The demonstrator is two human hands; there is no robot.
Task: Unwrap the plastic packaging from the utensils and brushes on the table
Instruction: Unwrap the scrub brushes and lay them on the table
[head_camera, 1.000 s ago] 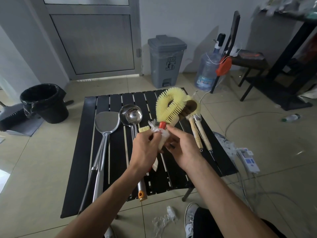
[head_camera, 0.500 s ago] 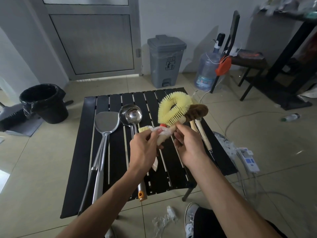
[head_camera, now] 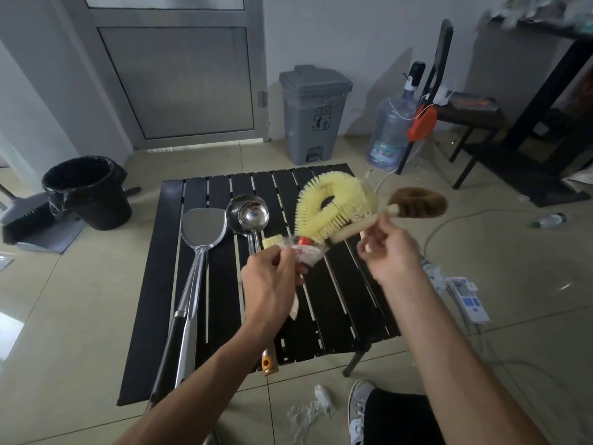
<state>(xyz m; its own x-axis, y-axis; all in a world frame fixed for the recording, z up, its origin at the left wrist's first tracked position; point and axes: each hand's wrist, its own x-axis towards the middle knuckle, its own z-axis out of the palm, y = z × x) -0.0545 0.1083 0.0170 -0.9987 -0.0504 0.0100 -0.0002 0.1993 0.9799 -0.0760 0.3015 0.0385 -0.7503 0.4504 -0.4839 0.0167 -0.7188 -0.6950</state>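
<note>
My left hand grips crumpled clear plastic wrap bunched round the red neck of a yellow looped brush, held above the black slatted table. My right hand holds the pale wooden handle of a brown bristle brush, drawn out to the right of the yellow one. A small yellow brush head peeks out just above my left hand. A steel spatula and two ladles lie on the table's left half.
Torn plastic scraps lie on the floor by my shoe. A black bin stands to the left, a grey pedal bin behind the table. A water jug, a chair and a power strip are on the right.
My right hand has pulled the brown brush rightward, out of the bundle and apart from the yellow brush. My left hand has kept its grip on the wrapped end.
</note>
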